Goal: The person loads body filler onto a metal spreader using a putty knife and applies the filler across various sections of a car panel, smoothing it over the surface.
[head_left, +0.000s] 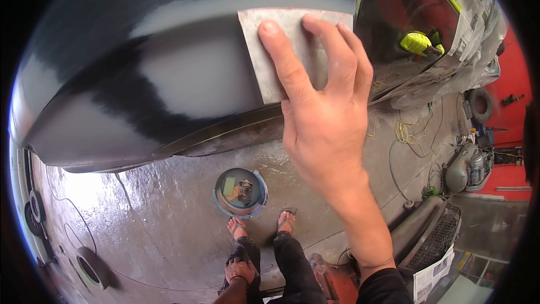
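Note:
My right hand (pixel 326 107) presses a light grey sheet of sandpaper (pixel 264 67) against the dark car body panel (pixel 197 39), fingers spread over its back. Matte grey patches (pixel 185 73) show on the panel beside darker black areas. At the bottom, my left hand (pixel 240 270) rests on my leg, apart from the panel, with nothing seen in it. On the floor by my feet stands a round bucket (pixel 215 198). Inside it are a green rectangular block (pixel 229 186) and a dark object (pixel 245 190) I cannot make out.
Newspaper and plastic masking (pixel 469 34) cover part of the car at the upper right. Hoses and a yellow cord (pixel 406 132) lie on the wet floor (pixel 169 202). A compressor (pixel 462 169), a grille part (pixel 436 236) and loose tyres (pixel 91 267) stand around.

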Available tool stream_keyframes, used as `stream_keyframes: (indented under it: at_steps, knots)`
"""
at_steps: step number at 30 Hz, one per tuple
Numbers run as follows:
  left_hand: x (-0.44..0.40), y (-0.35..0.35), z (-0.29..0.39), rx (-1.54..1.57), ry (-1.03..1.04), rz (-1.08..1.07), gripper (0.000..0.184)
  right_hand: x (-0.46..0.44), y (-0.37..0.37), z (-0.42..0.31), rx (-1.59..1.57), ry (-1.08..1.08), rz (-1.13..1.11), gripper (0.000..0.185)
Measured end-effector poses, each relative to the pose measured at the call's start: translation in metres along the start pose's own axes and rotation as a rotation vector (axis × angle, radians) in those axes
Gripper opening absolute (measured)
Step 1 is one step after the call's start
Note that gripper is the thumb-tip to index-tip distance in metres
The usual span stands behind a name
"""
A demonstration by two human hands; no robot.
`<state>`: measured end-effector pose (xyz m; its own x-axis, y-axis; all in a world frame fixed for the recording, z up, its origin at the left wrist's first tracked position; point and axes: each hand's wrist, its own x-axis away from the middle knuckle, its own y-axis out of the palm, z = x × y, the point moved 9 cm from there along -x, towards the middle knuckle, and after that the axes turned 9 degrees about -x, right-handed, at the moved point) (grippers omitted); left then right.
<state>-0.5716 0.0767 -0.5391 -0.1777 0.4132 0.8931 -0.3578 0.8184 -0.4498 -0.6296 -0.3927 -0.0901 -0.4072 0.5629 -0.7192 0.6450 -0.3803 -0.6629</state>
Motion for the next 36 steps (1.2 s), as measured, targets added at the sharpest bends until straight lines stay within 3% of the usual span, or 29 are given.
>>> stream_keyframes:
  at_steps: [7,10,13,24,36]
  knots:
    - [-0.002,-0.007,0.002,-0.005,-0.001,-0.027,0.058,0.048,0.001,-0.007,-0.061,0.230,-0.372,0.079]
    - [-0.003,-0.004,0.000,-0.003,-0.007,-0.012,0.059,0.032,-0.007,0.000,-0.031,0.089,-0.106,0.080]
    - [-0.004,-0.004,0.000,-0.021,0.004,-0.032,0.061,0.017,-0.007,0.007,-0.014,0.004,0.023,0.082]
    - [-0.004,-0.009,-0.002,-0.004,0.009,-0.040,0.062,-0.008,-0.007,0.001,0.012,-0.003,-0.007,0.074]
    - [-0.010,-0.007,-0.007,-0.027,0.009,-0.023,0.061,0.007,0.004,0.003,-0.027,0.019,0.016,0.081]
